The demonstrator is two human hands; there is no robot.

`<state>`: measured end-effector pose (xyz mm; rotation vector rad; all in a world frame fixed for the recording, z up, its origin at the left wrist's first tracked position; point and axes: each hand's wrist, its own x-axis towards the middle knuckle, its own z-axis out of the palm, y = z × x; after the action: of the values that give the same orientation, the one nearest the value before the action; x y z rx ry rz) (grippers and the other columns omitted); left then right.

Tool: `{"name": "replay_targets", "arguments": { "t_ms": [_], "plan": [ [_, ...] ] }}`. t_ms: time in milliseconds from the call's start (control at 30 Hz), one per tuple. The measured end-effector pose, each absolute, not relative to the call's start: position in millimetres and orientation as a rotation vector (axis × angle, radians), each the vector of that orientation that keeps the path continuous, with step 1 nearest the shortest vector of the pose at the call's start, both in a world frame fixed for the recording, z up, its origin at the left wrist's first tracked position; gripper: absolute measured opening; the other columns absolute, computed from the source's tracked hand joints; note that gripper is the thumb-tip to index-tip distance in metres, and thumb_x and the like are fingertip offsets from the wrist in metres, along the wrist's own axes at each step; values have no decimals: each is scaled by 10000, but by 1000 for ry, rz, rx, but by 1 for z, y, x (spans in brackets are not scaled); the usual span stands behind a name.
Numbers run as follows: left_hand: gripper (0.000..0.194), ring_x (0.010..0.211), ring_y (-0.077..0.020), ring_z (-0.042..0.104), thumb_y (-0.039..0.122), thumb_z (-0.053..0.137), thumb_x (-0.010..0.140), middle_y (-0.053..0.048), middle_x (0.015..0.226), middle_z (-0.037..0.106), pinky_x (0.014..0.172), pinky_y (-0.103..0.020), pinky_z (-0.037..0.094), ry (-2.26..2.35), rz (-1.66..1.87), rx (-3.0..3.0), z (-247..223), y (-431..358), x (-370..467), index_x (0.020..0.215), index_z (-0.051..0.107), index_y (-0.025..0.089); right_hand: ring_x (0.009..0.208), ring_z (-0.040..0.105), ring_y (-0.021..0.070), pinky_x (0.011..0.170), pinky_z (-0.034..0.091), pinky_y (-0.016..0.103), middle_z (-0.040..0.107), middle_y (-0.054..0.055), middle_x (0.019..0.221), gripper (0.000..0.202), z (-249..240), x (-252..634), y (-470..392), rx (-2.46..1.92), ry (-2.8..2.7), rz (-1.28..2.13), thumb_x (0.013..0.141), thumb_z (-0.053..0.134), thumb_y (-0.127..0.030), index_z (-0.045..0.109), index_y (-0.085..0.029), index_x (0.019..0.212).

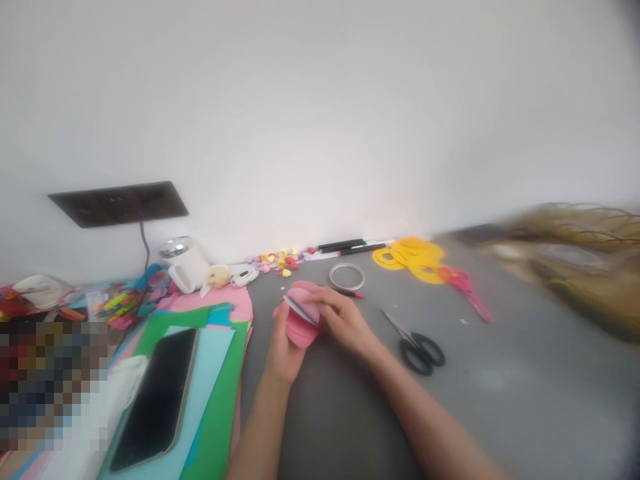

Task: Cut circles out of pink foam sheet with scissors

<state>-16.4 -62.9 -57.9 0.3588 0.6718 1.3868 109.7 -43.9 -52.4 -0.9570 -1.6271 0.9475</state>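
Round pink paper pieces (pixel 301 331) are held together above the grey table. My left hand (pixel 285 352) grips them from the left and below, thumb on the near side. On the other side, my right hand (pixel 345 320) pinches the upper right edge with bent fingers. One piece stands folded or lifted, showing a pale strip along its edge. Behind my right hand lies a dark pen with a red end (pixel 354 293), partly covered. A silvery ring (pixel 347 276) is just beyond it. Black-handled scissors (pixel 420 352) lie to the right of my right hand.
Yellow paper rings (pixel 413 257) and pink scissors (pixel 466 293) lie at the back right. Dark pens (pixel 345 245) and small coloured paper bits (pixel 283 259) line the wall. Left are coloured sheets (pixel 220 373), a phone (pixel 159 397) and a white mug-like container (pixel 189 267).
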Motion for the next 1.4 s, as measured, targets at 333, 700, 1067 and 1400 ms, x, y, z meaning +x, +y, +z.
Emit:
{"name": "replay_targets", "arguments": {
  "t_ms": [333, 700, 1067, 1400],
  "plan": [
    [269, 974, -175, 616, 335, 577, 835, -73, 1057, 681, 858, -292, 487, 679, 1412, 341, -63, -60, -18, 1018, 664, 159, 1015, 579, 224, 877, 443, 351, 660, 61, 995, 130, -46, 108, -48, -889, -1650, 962, 799, 580, -251, 699, -199, 807],
    [219, 897, -159, 620, 337, 620, 803, -49, 933, 681, 818, -288, 492, 710, 1428, 365, -67, -61, -18, 926, 660, 160, 635, 490, 129, 617, 419, 253, 590, -3, 660, 201, -50, 109, -46, -1002, -1574, 1036, 737, 648, -325, 611, -169, 616],
    [312, 983, -188, 606, 333, 623, 790, -67, 1019, 678, 960, -358, 420, 627, 1419, 333, -61, -64, -20, 1064, 626, 184, 665, 506, 133, 586, 409, 229, 652, 10, 805, 189, -43, 110, -46, -1094, -1553, 864, 772, 569, -281, 674, -164, 879],
    [379, 1015, -216, 603, 316, 588, 814, -76, 1075, 672, 956, -400, 424, 567, 1421, 339, -61, -64, -22, 1177, 579, 208, 694, 502, 147, 605, 406, 241, 600, 25, 807, 194, -41, 108, -50, -988, -1617, 753, 859, 474, -320, 602, -186, 802]
  ]
}}
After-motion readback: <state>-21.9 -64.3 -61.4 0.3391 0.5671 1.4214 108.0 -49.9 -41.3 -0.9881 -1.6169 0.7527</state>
